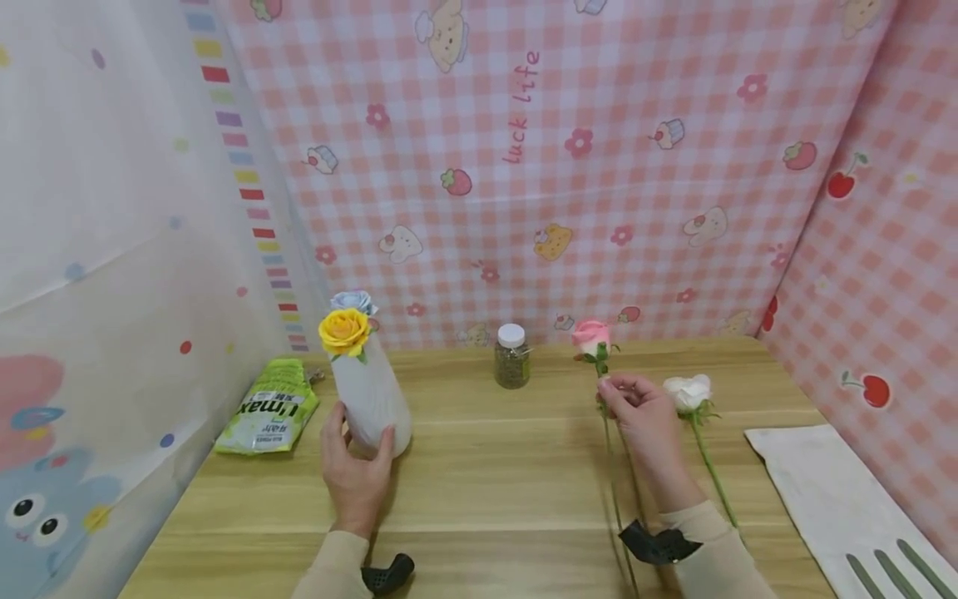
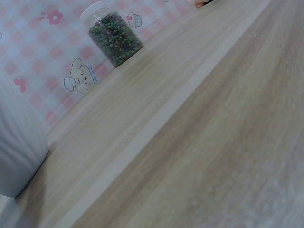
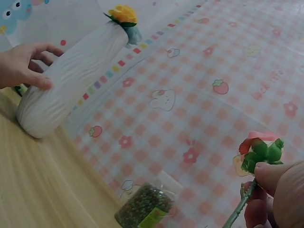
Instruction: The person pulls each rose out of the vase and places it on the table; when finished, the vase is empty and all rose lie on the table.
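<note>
My left hand [image 1: 357, 478] holds a white ribbed vase [image 1: 374, 399] low on its body, thumb on one side and fingers on the other. A yellow rose [image 1: 344, 332] and a pale blue rose [image 1: 354, 302] stick out of the vase's mouth; their stems are hidden inside. My right hand [image 1: 645, 424] pinches the stem of a pink rose [image 1: 593, 336] just below its bloom, and the long stem hangs toward me. In the right wrist view the green sepals [image 3: 266, 153] show above the thumb. Beside this hand a white rose [image 1: 688, 393] lies on the table.
A white-capped jar [image 1: 512, 358] of small green and brown grains stands at the back between the hands. A green bag [image 1: 271, 408] lies left of the vase. A white cloth [image 1: 838, 499] with green stripes covers the right side of the wooden table [image 1: 479, 491]. Patterned curtains hang behind.
</note>
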`<state>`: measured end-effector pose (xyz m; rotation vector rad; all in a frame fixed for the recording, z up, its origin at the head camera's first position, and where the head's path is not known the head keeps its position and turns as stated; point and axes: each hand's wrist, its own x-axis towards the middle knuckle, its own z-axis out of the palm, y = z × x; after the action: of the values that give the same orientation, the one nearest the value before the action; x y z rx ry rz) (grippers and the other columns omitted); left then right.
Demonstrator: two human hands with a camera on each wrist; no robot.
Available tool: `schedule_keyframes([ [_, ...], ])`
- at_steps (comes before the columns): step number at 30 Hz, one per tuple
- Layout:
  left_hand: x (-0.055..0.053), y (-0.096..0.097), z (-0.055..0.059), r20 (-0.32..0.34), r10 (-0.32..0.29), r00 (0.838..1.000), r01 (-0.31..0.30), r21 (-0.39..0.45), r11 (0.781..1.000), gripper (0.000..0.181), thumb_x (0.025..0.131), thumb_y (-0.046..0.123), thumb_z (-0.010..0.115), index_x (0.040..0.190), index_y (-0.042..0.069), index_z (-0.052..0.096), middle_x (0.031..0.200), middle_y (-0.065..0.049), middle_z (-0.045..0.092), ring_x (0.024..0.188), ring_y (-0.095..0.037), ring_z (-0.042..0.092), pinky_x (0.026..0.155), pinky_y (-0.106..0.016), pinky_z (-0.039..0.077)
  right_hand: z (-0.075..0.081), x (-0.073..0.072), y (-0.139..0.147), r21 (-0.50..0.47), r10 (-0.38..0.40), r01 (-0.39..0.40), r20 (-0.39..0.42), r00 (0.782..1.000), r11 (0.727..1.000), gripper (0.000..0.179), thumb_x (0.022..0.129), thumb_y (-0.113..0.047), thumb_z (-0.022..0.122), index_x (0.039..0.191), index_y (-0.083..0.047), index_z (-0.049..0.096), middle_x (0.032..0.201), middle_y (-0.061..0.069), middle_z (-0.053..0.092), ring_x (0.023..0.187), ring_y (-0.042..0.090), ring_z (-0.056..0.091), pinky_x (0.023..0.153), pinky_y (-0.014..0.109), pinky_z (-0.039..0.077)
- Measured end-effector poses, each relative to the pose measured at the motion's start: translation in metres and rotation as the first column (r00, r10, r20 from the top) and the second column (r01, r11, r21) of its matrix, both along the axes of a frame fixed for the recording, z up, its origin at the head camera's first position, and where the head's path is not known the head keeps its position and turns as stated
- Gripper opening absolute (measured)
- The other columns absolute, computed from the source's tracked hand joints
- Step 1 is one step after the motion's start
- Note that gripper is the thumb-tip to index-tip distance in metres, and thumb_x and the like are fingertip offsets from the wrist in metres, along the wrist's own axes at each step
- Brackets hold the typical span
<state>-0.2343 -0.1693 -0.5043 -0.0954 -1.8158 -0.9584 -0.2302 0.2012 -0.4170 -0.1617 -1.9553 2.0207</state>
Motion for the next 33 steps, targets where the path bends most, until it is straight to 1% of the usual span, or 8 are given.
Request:
schedule_keyframes([
  [2, 0.001, -0.001, -0.001, 0.006, 0.001, 1.000, -0.001, 0.000, 1.000, 0.079, 0.069, 0.011, 0.084, 0.139, 0.004, 0.047, 0.130, -0.015, 0.054, 0.115, -0.030, 0.053, 0.079, -0.053, 0.051, -0.003, -0.001, -0.002, 0.036, 0.000, 0.000, -0.006, 1.000, 0.999, 0.024, 0.090, -0.013, 0.068, 0.100, 0.008, 0.064, 0.071, -0.007, 0.068, 0.066, 0.009, 0.061, 0.060, 0.020, 0.051],
  [7, 0.000, -0.001, -0.003, 0.009, 0.011, 1.000, -0.011, -0.005, 1.000, 0.080, 0.069, 0.011, 0.085, 0.139, 0.005, 0.047, 0.130, -0.014, 0.054, 0.116, -0.028, 0.052, 0.079, -0.052, 0.050, -0.010, -0.002, -0.004, 0.105, 0.002, -0.004, 0.018, 1.000, 0.994, 0.027, 0.090, -0.020, 0.068, 0.100, 0.005, 0.065, 0.073, -0.003, 0.069, 0.065, 0.010, 0.062, 0.055, 0.021, 0.048],
  [10, -0.001, -0.001, -0.003, 0.004, 0.015, 1.000, -0.015, -0.009, 1.000, 0.080, 0.068, 0.011, 0.085, 0.139, 0.005, 0.047, 0.131, -0.014, 0.054, 0.116, -0.027, 0.052, 0.079, -0.051, 0.050, -0.013, -0.002, -0.004, 0.101, 0.018, -0.022, 0.039, 0.999, 0.995, 0.028, 0.091, -0.022, 0.067, 0.102, 0.003, 0.064, 0.076, -0.001, 0.069, 0.066, 0.010, 0.064, 0.055, 0.023, 0.049],
  [16, -0.001, 0.000, -0.001, -0.008, 0.013, 1.000, -0.014, -0.012, 1.000, 0.081, 0.068, 0.011, 0.085, 0.139, 0.003, 0.047, 0.131, -0.015, 0.053, 0.116, -0.028, 0.052, 0.078, -0.051, 0.050, -0.016, -0.003, -0.005, 0.055, 0.083, -0.088, 0.091, 0.992, 0.995, 0.027, 0.092, -0.016, 0.065, 0.109, 0.004, 0.059, 0.075, -0.004, 0.068, 0.066, 0.013, 0.067, 0.054, 0.025, 0.052],
  [20, 0.000, 0.001, 0.000, -0.008, 0.016, 1.000, -0.017, -0.017, 1.000, 0.081, 0.068, 0.010, 0.085, 0.139, 0.003, 0.046, 0.131, -0.016, 0.053, 0.116, -0.029, 0.052, 0.078, -0.050, 0.050, -0.017, -0.003, -0.005, 0.093, 0.114, -0.125, 0.121, 0.986, 0.988, 0.026, 0.093, -0.011, 0.064, 0.113, 0.004, 0.058, 0.077, -0.003, 0.068, 0.068, 0.015, 0.067, 0.055, 0.027, 0.053],
  [26, 0.001, 0.000, -0.001, -0.001, 0.025, 1.000, -0.025, -0.024, 0.999, 0.081, 0.069, 0.012, 0.085, 0.139, 0.003, 0.046, 0.131, -0.015, 0.053, 0.116, -0.028, 0.052, 0.079, -0.047, 0.051, -0.026, -0.007, -0.004, 0.164, 0.120, -0.137, 0.111, 0.987, 0.977, 0.022, 0.090, -0.004, 0.065, 0.109, 0.006, 0.060, 0.082, 0.007, 0.067, 0.071, 0.019, 0.067, 0.056, 0.026, 0.053],
  [29, 0.000, 0.000, -0.002, -0.005, 0.026, 1.000, -0.027, -0.028, 0.999, 0.081, 0.069, 0.012, 0.085, 0.139, 0.004, 0.046, 0.131, -0.015, 0.053, 0.116, -0.029, 0.053, 0.080, -0.042, 0.051, -0.034, -0.010, -0.003, 0.220, 0.118, -0.143, 0.120, 0.986, 0.965, 0.019, 0.089, -0.003, 0.067, 0.105, 0.007, 0.063, 0.086, 0.011, 0.066, 0.072, 0.014, 0.064, 0.059, 0.024, 0.053],
  [33, -0.001, -0.001, -0.002, -0.003, 0.029, 1.000, -0.029, -0.031, 0.999, 0.081, 0.069, 0.012, 0.085, 0.140, 0.005, 0.046, 0.131, -0.014, 0.053, 0.115, -0.029, 0.053, 0.083, -0.035, 0.050, -0.042, -0.012, -0.001, 0.349, 0.109, -0.162, 0.168, 0.980, 0.923, 0.014, 0.087, -0.005, 0.069, 0.099, 0.003, 0.069, 0.090, 0.009, 0.069, 0.077, 0.012, 0.060, 0.065, 0.022, 0.051],
])
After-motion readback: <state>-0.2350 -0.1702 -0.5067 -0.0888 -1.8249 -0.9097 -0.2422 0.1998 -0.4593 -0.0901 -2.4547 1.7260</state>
